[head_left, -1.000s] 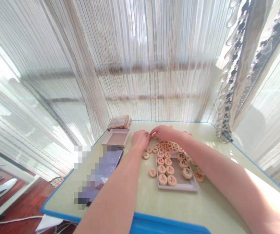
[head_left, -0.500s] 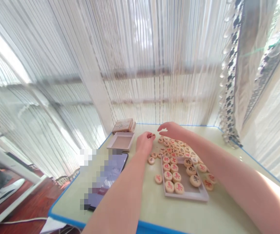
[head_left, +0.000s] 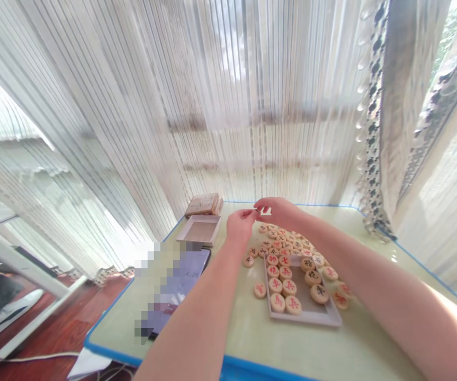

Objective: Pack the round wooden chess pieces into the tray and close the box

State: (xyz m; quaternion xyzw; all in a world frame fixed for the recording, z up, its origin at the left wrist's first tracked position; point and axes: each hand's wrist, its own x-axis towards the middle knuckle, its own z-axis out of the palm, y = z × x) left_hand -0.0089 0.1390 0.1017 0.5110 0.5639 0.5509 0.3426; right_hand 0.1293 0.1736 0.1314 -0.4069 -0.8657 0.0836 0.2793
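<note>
My left hand [head_left: 240, 224] pinches a Chinese chess piece [head_left: 257, 211] at its fingertips, above the far part of the table. My right hand [head_left: 278, 210] meets it there, thumb and forefinger closed on the same piece, which is mostly covered by fingers. Below the hands spreads a loose pile of round wooden Chinese chess pieces [head_left: 281, 238] with red or black characters. Nearer to me lies a shallow white box tray [head_left: 305, 316], holding two columns of red pieces on its left and a column of black ones on its right.
A phone [head_left: 184, 288], partly pixelated, lies left of my left forearm. Behind it sit an open shallow box part [head_left: 198, 231] and a stack of flat boxes [head_left: 202, 205]. A single red piece [head_left: 259, 290] rests left of the tray. Sheer curtains [head_left: 228, 132] hang behind the table.
My hands have come together: the left moved slightly up and right with the piece, and my right hand's fingers have closed on that piece from the other side.
</note>
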